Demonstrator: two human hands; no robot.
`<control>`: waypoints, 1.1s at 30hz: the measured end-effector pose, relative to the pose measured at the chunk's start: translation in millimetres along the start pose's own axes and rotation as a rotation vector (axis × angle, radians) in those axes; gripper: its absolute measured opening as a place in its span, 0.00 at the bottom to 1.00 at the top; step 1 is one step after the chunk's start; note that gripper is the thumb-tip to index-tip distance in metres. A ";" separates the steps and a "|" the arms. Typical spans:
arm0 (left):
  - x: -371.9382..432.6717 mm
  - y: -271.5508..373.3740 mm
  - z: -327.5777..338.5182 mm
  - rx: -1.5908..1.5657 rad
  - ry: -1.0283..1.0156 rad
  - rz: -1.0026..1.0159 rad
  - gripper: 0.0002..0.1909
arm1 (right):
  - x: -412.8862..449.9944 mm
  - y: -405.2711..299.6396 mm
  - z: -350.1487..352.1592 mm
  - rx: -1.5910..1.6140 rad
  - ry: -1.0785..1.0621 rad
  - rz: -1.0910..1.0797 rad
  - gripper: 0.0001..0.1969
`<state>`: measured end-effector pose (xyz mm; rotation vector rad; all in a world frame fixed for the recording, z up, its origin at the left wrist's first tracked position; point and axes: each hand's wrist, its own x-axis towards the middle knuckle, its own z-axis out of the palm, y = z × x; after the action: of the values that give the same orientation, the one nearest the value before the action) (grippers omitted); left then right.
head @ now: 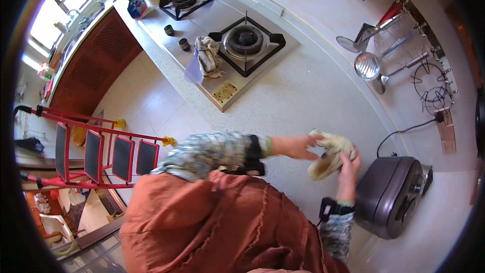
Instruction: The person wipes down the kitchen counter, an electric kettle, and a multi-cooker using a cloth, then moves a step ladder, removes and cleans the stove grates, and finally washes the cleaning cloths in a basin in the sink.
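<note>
My right hand (349, 162) grips a bunched, stained beige cloth (333, 155) above the pale speckled countertop (280, 110). On the cloth's left side is my left hand (299, 147), blurred, its thumb and fingers spread around the near edge. Whether those fingers pinch the cloth cannot be told. Close by my right wrist stands a dark boxy countertop appliance (390, 197) with knobs on its side.
A steel gas hob (212, 19) holds another crumpled rag (209, 57) over a pale lilac piece (194, 70). Ladles and a strainer (366, 66) hang on the right wall. A black cord (401, 131) reaches a wall socket. A red stepladder (113, 155) stands left; a spray bottle (135, 4) sits behind.
</note>
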<state>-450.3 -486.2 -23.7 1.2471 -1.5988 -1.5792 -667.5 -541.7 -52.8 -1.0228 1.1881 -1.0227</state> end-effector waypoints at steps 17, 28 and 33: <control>-225.3 -52.6 -148.8 0.568 1.199 -0.407 0.13 | 71.7 53.0 68.6 -1.385 -0.072 -0.695 0.23; -200.7 -82.9 -208.3 -0.237 1.203 -0.504 0.16 | -80.6 48.7 97.8 -1.199 -0.641 -0.863 0.16; -213.9 -51.5 -201.9 -0.106 1.316 -0.152 0.08 | -38.7 74.4 -9.6 -1.280 -0.089 -0.622 0.18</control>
<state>-172.9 -378.7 1.4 1.7733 -0.5545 -0.5377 -675.1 -488.0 -117.5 -2.5177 1.4760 -0.5482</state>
